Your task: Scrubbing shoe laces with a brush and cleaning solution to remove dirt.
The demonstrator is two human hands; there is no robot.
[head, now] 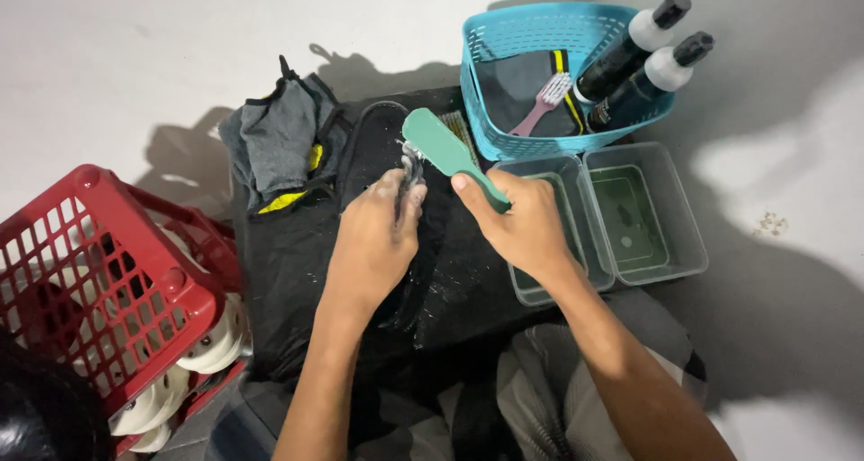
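Note:
My right hand [520, 225] grips the handle of a green scrubbing brush [439, 143], whose head lies over the top of a black shoe insole [373, 155]. My left hand [378, 241] presses flat on that black insole, fingers spread and wet with white foam. The insole lies on a black mat [288, 254] spread over the floor. Foam streaks run down the mat below my left hand.
A red plastic basket [99, 281] with white shoes stands at the left. Grey and yellow cloths [274, 146] lie behind the mat. A blue basket [531, 74] holds a pink brush [544, 101] and two dark bottles [630, 61]. Two clear tubs [630, 214] of water sit at right.

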